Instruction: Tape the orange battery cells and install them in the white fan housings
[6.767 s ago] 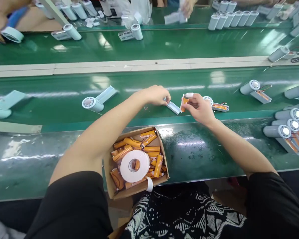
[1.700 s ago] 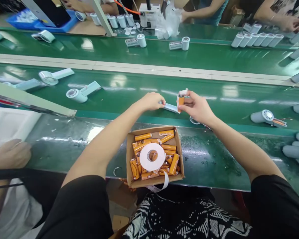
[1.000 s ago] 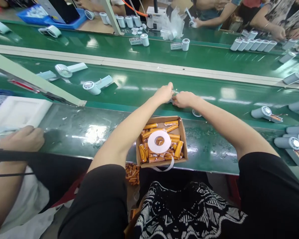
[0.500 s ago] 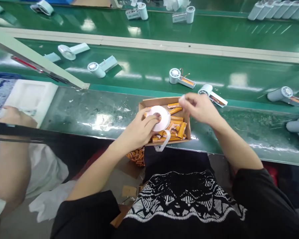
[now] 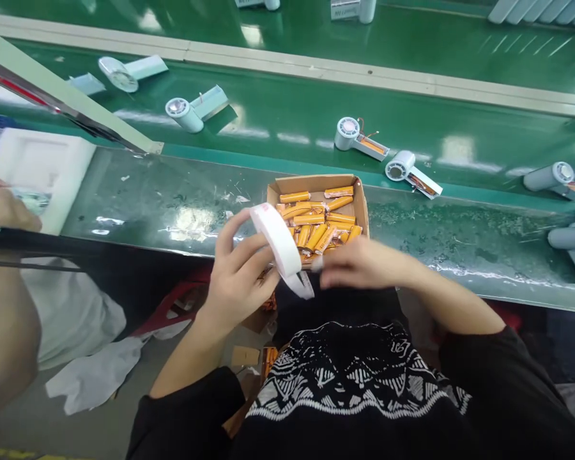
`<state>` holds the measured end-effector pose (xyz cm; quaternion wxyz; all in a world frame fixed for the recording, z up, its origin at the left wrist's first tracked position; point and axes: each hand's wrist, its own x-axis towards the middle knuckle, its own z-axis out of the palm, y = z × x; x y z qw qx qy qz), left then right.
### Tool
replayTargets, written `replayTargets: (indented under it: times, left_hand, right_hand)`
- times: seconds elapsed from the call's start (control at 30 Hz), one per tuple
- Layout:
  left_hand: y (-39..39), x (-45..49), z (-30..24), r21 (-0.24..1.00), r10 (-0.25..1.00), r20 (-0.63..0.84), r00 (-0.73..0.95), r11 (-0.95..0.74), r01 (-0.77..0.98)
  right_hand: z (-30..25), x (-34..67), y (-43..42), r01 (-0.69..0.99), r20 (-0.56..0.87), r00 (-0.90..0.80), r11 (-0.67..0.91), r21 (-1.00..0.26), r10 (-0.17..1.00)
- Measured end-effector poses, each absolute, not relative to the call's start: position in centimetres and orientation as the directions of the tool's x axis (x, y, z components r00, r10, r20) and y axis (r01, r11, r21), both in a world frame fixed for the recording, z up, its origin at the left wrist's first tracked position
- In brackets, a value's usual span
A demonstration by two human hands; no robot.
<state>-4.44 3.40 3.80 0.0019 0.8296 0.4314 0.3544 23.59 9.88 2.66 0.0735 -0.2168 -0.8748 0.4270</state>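
My left hand (image 5: 237, 278) grips a roll of white tape (image 5: 280, 239), fingers through its core, now tilted on edge. A loose tape end (image 5: 301, 286) hangs from the roll's lower side. Close to that end is my right hand (image 5: 359, 263), blurred, its fingers drawn together. A small white bit shows at its fingertips; I cannot tell whether it is tape or a finger cover. Behind both hands a cardboard box (image 5: 364, 204) stands on the bench edge. Orange wrapped cylinders (image 5: 309, 218), which look like battery cells, lie loose inside it.
Handheld fan bodies (image 5: 349, 133) with open handles lie on the green belt (image 5: 278, 108) beyond the bench (image 5: 211, 191). A slanted metal post (image 5: 76, 96) rises at left. Beside it are a white foam tray (image 5: 69, 166) and another person's hand (image 5: 9, 207).
My left hand has drawn the tape roll toward me and tipped it from flat to on edge. My right hand has come down from the box's far right corner to the tape end.
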Motion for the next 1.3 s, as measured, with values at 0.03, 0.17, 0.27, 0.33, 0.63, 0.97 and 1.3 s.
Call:
replayTargets:
  times: [0.03,0.17,0.27,0.33,0.63,0.97,1.3]
  left_hand:
    - [3.3,-4.2,3.5,0.303,0.711,0.587,0.387,-0.636,0.71]
    - [3.2,-2.6,2.6,0.322,0.699,0.573,0.429,-0.673,0.666]
    - [3.0,-1.9,2.2,0.336,0.701,0.532,0.475,-0.689,0.642]
    - [2.8,-1.7,2.1,0.341,0.704,0.508,0.496,-0.694,0.634]
    - [2.8,-1.8,1.7,0.222,0.7,0.484,0.525,-0.678,0.701]
    - [3.2,-0.3,1.4,0.029,0.682,0.453,0.574,-0.655,0.755]
    - [4.1,1.0,2.3,-0.119,0.632,0.467,0.619,-0.648,0.752]
  right_hand:
    - [2.8,23.7,11.6,0.456,-0.042,-0.82,0.608,-0.651,0.57]
    - [2.3,22.8,17.2,0.785,-0.026,-0.617,0.613,-0.093,0.786]
    - [1.1,21.7,18.5,0.785,-0.066,-0.615,0.618,0.047,0.786]
    - [0.7,21.5,18.7,0.778,-0.074,-0.62,0.624,0.07,0.781]
    - [2.4,26.6,15.5,0.646,0.28,-0.375,0.466,-0.605,0.884]
    - [0.5,25.3,5.9,0.419,0.479,-0.04,0.45,-0.789,0.877]
    - [1.2,27.5,8.0,-0.045,-0.095,-0.274,-0.111,-0.993,0.957]
